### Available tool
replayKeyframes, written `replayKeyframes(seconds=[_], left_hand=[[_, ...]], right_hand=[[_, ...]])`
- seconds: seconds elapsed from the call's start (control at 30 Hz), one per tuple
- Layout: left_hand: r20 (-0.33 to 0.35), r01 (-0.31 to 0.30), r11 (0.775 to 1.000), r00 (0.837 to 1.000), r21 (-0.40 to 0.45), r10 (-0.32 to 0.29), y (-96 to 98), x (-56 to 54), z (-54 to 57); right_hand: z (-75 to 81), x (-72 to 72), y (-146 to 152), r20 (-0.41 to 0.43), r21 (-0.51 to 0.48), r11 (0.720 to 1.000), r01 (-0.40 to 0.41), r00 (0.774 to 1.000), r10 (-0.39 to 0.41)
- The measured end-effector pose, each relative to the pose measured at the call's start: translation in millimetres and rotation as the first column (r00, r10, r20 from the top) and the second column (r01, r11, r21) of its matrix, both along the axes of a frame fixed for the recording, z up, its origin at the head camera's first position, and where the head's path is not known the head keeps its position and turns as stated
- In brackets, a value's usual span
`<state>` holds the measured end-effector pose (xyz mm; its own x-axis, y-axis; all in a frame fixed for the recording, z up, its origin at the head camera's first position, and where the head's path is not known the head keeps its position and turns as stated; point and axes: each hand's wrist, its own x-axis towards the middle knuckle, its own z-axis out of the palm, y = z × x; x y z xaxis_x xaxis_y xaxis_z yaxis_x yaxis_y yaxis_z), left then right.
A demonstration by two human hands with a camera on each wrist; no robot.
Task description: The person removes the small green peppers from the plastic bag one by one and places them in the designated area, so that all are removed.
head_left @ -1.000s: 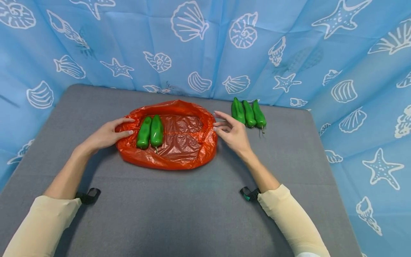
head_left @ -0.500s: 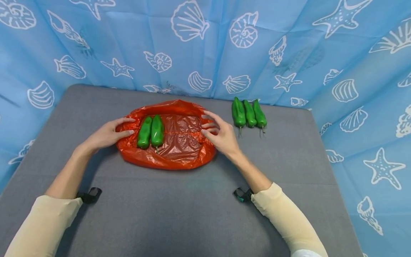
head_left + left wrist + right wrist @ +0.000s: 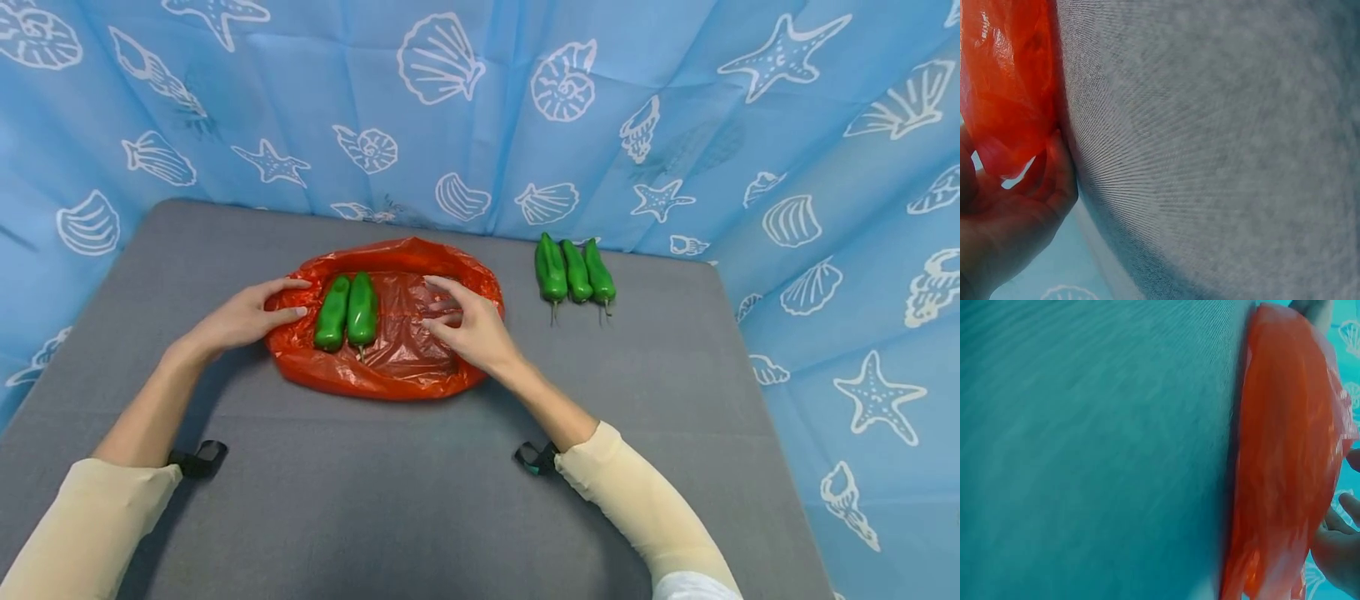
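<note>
A red plastic bag (image 3: 375, 385) lies spread on the grey table with its rim rolled into an oval. Inside its left part, two green peppers (image 3: 332, 315) rest side by side. My left hand (image 3: 232, 321) holds the bag's left end, and the left wrist view shows the red plastic (image 3: 1010, 75) between thumb and fingers. Over the right part of the bag hovers my right hand (image 3: 476, 332), its fingers parted and holding nothing. The right wrist view catches that hand (image 3: 1338, 550) only partly, beyond the bag's side (image 3: 1288, 437).
Three more green peppers (image 3: 576, 271) lie in a row at the table's back right, stems toward me. Behind and to the right hangs a blue curtain (image 3: 450, 125) with white seashells. The grey table (image 3: 390, 500) extends toward me.
My right hand has moved left from outside the bag's right rim to above its inside. The left hand and the peppers keep their places.
</note>
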<state>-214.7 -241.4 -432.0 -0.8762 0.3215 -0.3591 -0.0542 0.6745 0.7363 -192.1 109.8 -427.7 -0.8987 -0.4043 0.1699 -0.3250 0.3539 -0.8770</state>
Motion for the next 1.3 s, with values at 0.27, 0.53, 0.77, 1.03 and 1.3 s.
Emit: replayKeyframes(seconds=[0.27, 0.53, 0.77, 1.03, 1.3], left_hand=[[-0.004, 0.009, 1.000, 1.000, 0.001, -0.009, 0.8, 0.4, -1.0], [-0.015, 0.006, 1.000, 1.000, -0.005, -0.006, 0.7, 2.0, -1.2], [-0.002, 0.010, 1.000, 1.000, 0.000, -0.010, 2.6, 2.7, 2.8], [-0.005, 0.004, 1.000, 1.000, -0.004, -0.004, 2.3, 0.4, 2.1], [-0.005, 0.024, 0.999, 1.000, -0.025, -0.025, 1.6, 1.0, 1.2]], right_hand=[[1.2, -1.3, -19, 0.014, 0.054, 0.999, -0.010, 1.000, 0.009], [-2.4, -3.1, -36, 0.013, 0.113, 0.994, -0.011, 1.000, 0.010], [-4.2, -4.9, -49, 0.031, 0.137, 0.990, -0.015, 0.999, 0.010], [-5.4, -12.2, -64, 0.002, 0.225, 0.974, -0.010, 1.000, 0.010], [-10.0, -14.2, -76, 0.023, 0.306, 0.952, -0.025, 1.000, 0.019]])
